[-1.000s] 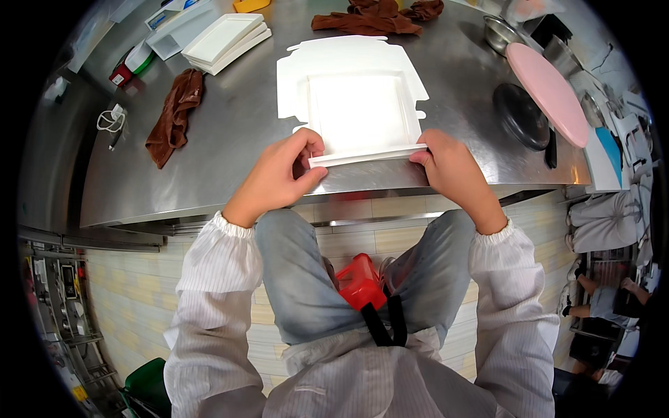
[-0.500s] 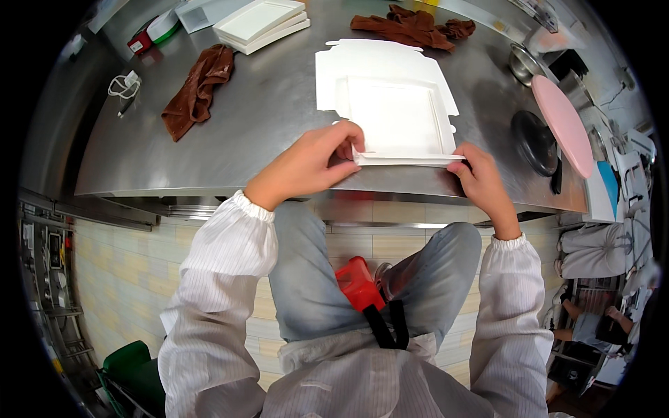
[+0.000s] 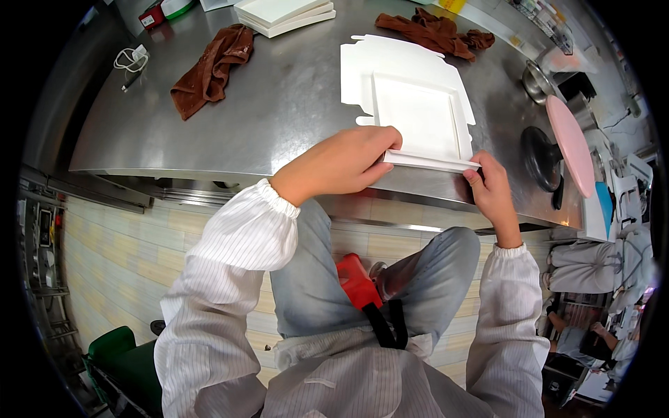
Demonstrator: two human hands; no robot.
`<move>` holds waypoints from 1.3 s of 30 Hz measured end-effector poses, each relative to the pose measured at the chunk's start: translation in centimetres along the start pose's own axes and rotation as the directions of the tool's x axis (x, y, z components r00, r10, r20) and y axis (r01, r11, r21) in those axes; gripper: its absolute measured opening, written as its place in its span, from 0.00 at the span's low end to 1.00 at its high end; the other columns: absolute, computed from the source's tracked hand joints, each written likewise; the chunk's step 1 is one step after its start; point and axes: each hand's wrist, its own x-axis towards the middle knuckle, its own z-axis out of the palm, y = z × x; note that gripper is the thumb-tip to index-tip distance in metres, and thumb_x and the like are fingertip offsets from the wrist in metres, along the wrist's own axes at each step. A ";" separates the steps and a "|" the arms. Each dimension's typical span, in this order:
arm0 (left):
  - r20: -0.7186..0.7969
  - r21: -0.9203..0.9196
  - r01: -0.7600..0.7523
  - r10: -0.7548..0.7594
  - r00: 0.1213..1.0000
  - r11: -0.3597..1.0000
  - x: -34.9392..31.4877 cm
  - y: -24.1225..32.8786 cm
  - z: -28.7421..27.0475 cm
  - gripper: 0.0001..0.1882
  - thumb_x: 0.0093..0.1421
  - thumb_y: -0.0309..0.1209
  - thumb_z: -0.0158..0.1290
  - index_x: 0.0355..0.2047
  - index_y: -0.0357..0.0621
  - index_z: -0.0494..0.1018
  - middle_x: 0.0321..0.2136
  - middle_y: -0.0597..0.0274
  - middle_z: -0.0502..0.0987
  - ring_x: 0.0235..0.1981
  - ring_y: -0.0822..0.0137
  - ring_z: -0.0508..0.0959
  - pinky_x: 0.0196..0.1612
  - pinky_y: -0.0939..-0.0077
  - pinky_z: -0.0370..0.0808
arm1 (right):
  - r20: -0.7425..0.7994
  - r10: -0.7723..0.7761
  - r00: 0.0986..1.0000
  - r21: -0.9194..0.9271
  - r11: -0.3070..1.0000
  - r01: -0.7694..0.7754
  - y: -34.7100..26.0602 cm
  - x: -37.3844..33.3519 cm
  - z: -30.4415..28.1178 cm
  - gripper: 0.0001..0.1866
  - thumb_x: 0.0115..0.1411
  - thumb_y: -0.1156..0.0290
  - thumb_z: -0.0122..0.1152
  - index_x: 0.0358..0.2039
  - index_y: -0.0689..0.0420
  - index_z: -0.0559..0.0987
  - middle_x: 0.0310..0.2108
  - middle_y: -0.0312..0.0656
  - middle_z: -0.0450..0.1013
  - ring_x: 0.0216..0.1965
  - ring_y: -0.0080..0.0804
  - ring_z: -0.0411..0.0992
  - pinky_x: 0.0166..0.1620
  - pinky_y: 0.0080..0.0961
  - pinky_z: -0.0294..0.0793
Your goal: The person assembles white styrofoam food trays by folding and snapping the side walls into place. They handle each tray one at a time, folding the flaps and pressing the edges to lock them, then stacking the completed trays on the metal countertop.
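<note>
A white cardboard box blank lies partly folded on the steel table, its near edge at the table's front. That near side stands up as a narrow doubled wall, while the far flaps lie flat. My left hand pinches the wall's left end between thumb and fingers. At the right end, my right hand grips the same wall, its thumb on the near face. Fingertips behind the cardboard are partly hidden.
Brown cloths lie at the left and at the back. White folded trays are stacked at the back. A coiled white cable is at far left. At right are a metal bowl and a tilted pink turntable with a black base.
The view has shifted, so the table and its things sit differently in the picture. My left fingers have closed more over the wall's left end. Both hands still hold the cardboard.
</note>
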 end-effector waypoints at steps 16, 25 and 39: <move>0.048 -0.209 0.287 -0.283 0.958 0.935 1.4 0.6 -0.1 0.04 0.68 0.28 0.49 0.39 0.41 0.68 0.19 0.59 0.71 0.20 0.64 0.70 0.27 0.69 0.66 | 0.118 0.191 0.975 0.003 0.981 -0.192 -1.9 1.2 -0.4 0.17 0.69 0.64 0.56 0.30 0.65 0.74 0.26 0.55 0.71 0.26 0.54 0.67 0.33 0.42 0.68; 0.120 -0.166 0.421 -0.406 0.906 0.892 2.6 1.0 0.0 0.03 0.65 0.25 0.51 0.37 0.41 0.68 0.18 0.67 0.68 0.21 0.75 0.66 0.27 0.74 0.64 | 0.244 0.315 0.917 0.193 0.911 -0.364 -1.7 1.8 -1.3 0.04 0.67 0.71 0.53 0.40 0.56 0.73 0.19 0.41 0.68 0.22 0.32 0.66 0.29 0.32 0.64; 0.060 -0.173 0.355 -0.349 0.935 0.919 1.1 2.0 1.1 0.14 0.60 0.33 0.64 0.40 0.44 0.72 0.22 0.69 0.74 0.20 0.75 0.69 0.26 0.76 0.66 | -0.195 -0.309 0.931 -0.217 0.939 0.266 -0.9 -2.0 1.9 0.16 0.57 0.75 0.69 0.46 0.61 0.78 0.45 0.47 0.70 0.39 0.46 0.70 0.45 0.35 0.73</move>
